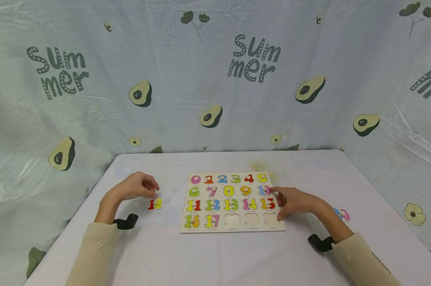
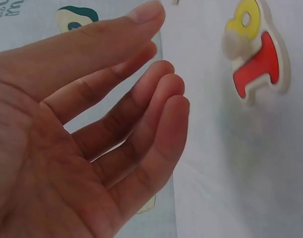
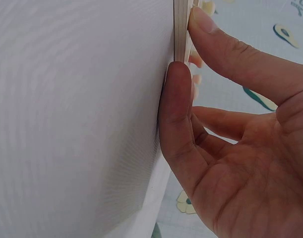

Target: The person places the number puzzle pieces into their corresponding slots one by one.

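My left hand hovers just above the red and yellow number 18 puzzle piece, its fingers loosely bent. In the left wrist view a gap separates the fingers from the knobbed piece. My right hand grips the right edge of a wooden number puzzle board. The right wrist view shows the thumb on the board's face and a finger against its side edge. Knobbed numbers 0 to 17 fill the board; three recesses at the lower right are bare.
A blue and pink number piece lies right of the board, partly behind my right forearm. White cloth covers the table. A printed curtain hangs behind and at both sides. Each wrist carries a black camera mount.
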Action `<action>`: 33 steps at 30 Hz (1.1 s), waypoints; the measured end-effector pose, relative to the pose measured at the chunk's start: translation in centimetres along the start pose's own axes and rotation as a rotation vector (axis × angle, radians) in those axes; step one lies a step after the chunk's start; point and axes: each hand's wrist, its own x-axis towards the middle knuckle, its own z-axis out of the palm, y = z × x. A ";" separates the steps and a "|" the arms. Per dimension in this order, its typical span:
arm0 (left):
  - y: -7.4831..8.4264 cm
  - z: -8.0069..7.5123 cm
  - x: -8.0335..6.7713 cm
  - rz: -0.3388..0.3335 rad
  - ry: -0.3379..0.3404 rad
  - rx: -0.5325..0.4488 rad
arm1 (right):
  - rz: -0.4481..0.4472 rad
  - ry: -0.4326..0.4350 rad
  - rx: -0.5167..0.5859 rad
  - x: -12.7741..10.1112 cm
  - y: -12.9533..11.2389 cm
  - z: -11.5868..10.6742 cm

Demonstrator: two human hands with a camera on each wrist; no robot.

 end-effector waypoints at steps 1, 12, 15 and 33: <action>-0.2 0.0 0.0 -0.005 -0.006 -0.002 | -0.002 0.001 -0.001 0.0 0.0 0.0; -1.6 0.4 0.5 -0.049 -0.103 -0.044 | 0.010 0.009 -0.006 0.1 -0.1 0.0; -1.8 0.7 0.5 -0.070 -0.114 -0.055 | 0.012 0.010 -0.009 0.1 -0.1 0.0; -1.7 1.3 0.9 -0.046 -0.129 -0.055 | -0.002 0.015 0.001 0.1 0.1 0.0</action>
